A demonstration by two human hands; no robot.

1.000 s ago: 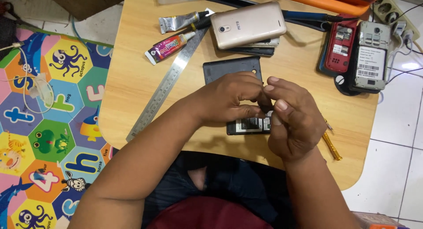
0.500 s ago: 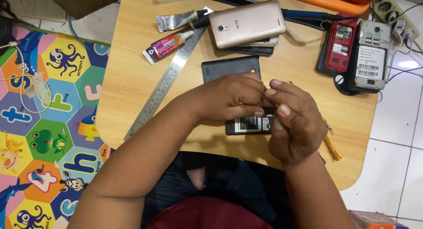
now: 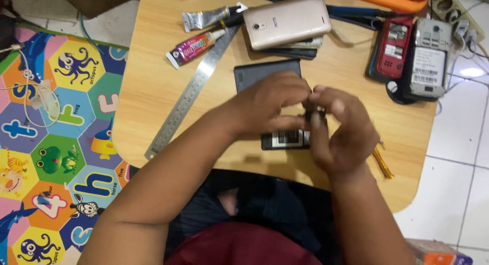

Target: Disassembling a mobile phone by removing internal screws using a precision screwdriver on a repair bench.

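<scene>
My left hand [image 3: 270, 104] and my right hand [image 3: 338, 132] meet fingertip to fingertip over the middle of the wooden table [image 3: 153, 91]. Between the fingertips sits a small dark part [image 3: 314, 115], mostly hidden, and both hands pinch it. Just under the hands lies a black phone body with a label [image 3: 285, 139], partly covered by my fingers. A dark grey back cover [image 3: 262, 74] lies flat right behind my left hand.
A steel ruler [image 3: 191, 94] lies diagonally at left, with a pink glue tube [image 3: 196, 47] and a silver tube [image 3: 206, 18] behind it. A gold phone [image 3: 286, 21] tops a stack. Red [image 3: 392, 46] and grey [image 3: 428, 58] opened phones lie right. A yellow tool [image 3: 382, 163] lies near the edge.
Both hands stay over the black phone body with only small finger movements. The view has shifted slightly.
</scene>
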